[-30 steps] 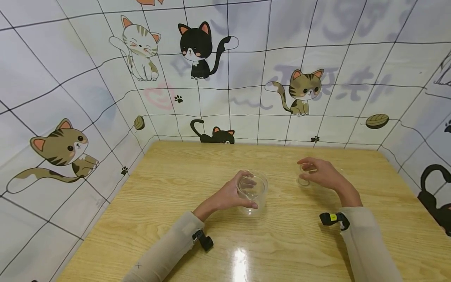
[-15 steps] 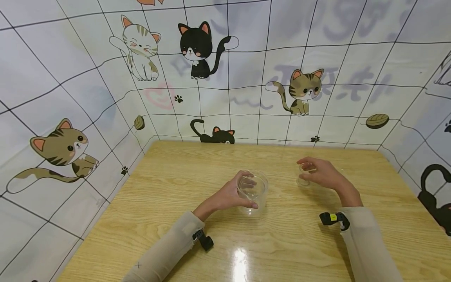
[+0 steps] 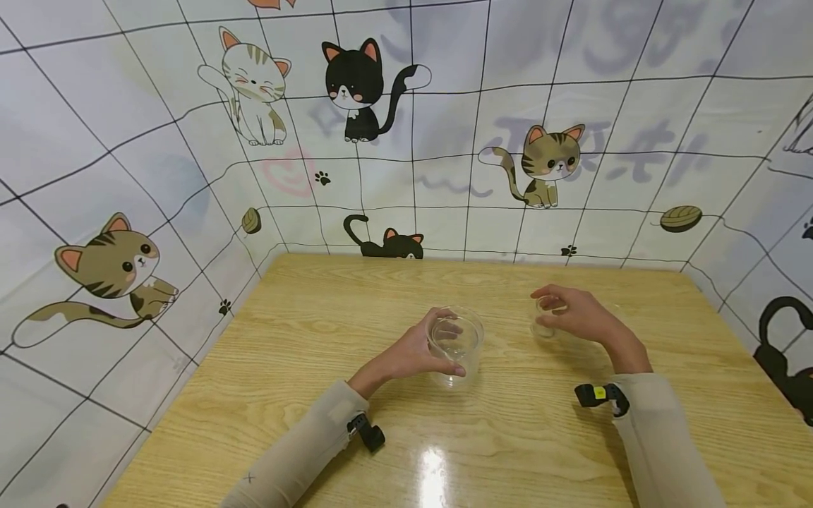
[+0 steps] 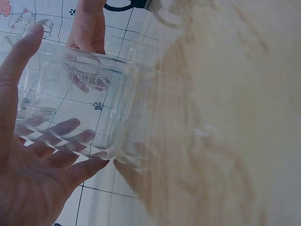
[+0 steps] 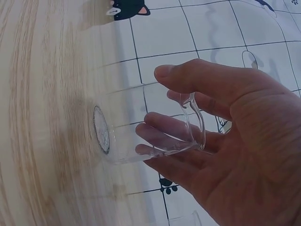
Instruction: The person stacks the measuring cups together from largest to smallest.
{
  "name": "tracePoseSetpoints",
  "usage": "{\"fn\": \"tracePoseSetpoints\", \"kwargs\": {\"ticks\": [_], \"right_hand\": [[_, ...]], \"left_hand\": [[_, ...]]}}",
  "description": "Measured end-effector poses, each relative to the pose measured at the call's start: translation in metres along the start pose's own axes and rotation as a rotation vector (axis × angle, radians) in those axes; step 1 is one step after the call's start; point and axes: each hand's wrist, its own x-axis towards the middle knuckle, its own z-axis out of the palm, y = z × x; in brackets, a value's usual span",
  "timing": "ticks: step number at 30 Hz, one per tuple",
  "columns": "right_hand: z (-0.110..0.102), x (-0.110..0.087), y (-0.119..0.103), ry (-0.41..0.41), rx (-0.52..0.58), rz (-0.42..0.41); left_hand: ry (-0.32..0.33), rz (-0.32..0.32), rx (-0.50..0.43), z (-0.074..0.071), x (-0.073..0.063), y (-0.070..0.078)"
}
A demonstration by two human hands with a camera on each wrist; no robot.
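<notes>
In the head view, my left hand [image 3: 413, 350] curls round a large clear glass beaker [image 3: 466, 342] standing upright on the wooden table [image 3: 356, 289]. Its fingers lie along the far side and the thumb on the near side. The left wrist view shows printed markings through the clear beaker wall [image 4: 101, 113]. To the right, my right hand [image 3: 581, 315] holds a smaller clear beaker [image 3: 542, 329] between thumb and fingers. Close up, the small glass beaker [image 5: 124, 136] has a pouring lip near my palm and a whitish base mark. Whether its base touches the table I cannot tell.
Part of another clear glass vessel [image 5: 186, 220] shows at the bottom edge of the right wrist view. White cloth walls [image 3: 444, 176] with a grid and cartoon cats enclose the table at the back and sides. Black wrist cameras sit on both sleeves.
My right hand has shifted slightly left with the small beaker. The left hand and the large beaker stay in place.
</notes>
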Motion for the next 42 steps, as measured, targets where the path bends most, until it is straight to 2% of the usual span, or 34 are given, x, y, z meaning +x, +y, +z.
{"fn": "tracePoseSetpoints", "kwargs": {"ticks": [12, 23, 42], "right_hand": [[0.003, 0.002, 0.002, -0.011, 0.006, -0.010], [0.001, 0.001, -0.003, -0.064, 0.035, -0.003], [0.007, 0.005, -0.009, -0.099, 0.029, -0.019]], "left_hand": [[0.002, 0.002, -0.008, 0.001, 0.001, 0.001], [0.010, 0.000, 0.000, 0.000, 0.001, 0.001], [0.006, -0.008, 0.006, 0.001, -0.001, 0.004]]}}
